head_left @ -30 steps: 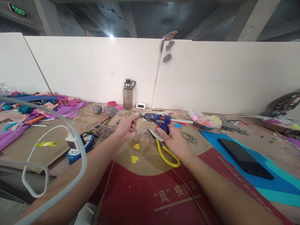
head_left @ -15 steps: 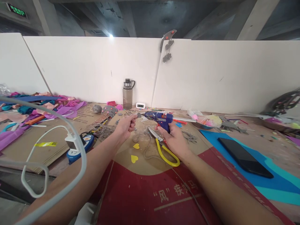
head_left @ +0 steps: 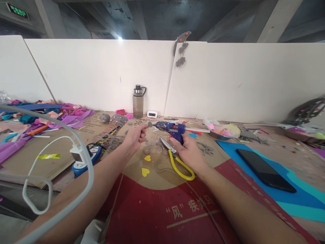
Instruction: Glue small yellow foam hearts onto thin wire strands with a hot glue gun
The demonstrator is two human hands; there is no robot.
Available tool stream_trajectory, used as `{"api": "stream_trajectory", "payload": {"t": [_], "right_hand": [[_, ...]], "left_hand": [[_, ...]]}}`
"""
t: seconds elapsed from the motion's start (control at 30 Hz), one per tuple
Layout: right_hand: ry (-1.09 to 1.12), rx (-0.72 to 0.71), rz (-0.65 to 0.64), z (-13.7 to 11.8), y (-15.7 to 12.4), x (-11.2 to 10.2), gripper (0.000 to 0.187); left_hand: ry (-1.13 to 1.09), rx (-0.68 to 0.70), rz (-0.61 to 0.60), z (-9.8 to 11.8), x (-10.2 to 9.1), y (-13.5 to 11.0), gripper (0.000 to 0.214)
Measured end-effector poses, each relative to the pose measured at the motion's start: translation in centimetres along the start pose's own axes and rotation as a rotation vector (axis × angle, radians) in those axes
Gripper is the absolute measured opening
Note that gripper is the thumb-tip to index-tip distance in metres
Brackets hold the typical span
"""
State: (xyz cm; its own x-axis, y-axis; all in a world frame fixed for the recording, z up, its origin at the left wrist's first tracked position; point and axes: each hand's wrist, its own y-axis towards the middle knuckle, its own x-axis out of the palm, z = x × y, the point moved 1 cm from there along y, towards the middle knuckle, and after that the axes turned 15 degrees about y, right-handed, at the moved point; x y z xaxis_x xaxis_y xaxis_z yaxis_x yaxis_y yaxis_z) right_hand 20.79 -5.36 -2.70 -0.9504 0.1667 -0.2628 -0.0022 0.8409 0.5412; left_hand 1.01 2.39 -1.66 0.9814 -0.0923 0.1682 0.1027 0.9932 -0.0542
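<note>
My right hand (head_left: 189, 149) is wrapped round the handle of a blue hot glue gun (head_left: 170, 128), its nozzle pointing left and a white glue stick (head_left: 198, 129) sticking out of the back. Between the fingertips of my left hand (head_left: 137, 135) is a small grey felt piece (head_left: 150, 124), right at the nozzle; whether they touch I cannot tell. Scissors with yellow handles (head_left: 181, 169) lie below my right hand, blades partly apart. Two yellow hearts (head_left: 145, 172) and loose grey yarn (head_left: 159, 159) rest on the cardboard (head_left: 142, 181) beneath my hands.
A water bottle (head_left: 138, 103) and small digital clock (head_left: 152, 114) stand by the white board. Left are a blue power strip (head_left: 88, 159), a white cable (head_left: 90, 169) and coloured scraps (head_left: 68, 117). At right, a black phone (head_left: 265, 170) lies on blue sheets (head_left: 228, 149).
Hardly anything differs. Both hands, with the felt piece and the glue gun, have shifted very slightly left.
</note>
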Motion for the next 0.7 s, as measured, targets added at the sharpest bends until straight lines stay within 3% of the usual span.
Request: {"api": "stream_trajectory", "payload": {"t": [0.17,0.4,0.7], "right_hand": [[-0.007,-0.025,0.041,0.1,0.0,-0.1,0.039],[-0.055,-0.032,-0.003,-0.2,-0.1,0.1,0.04],[-0.27,-0.032,-0.001,-0.9,-0.4,0.0,0.034]], "left_hand": [[-0.013,-0.01,-0.003,0.0,0.0,0.0,0.026],[0.01,-0.023,-0.038,0.3,0.4,-0.4,0.023],[0.117,0.083,0.001,0.2,0.5,-0.6,0.027]]}}
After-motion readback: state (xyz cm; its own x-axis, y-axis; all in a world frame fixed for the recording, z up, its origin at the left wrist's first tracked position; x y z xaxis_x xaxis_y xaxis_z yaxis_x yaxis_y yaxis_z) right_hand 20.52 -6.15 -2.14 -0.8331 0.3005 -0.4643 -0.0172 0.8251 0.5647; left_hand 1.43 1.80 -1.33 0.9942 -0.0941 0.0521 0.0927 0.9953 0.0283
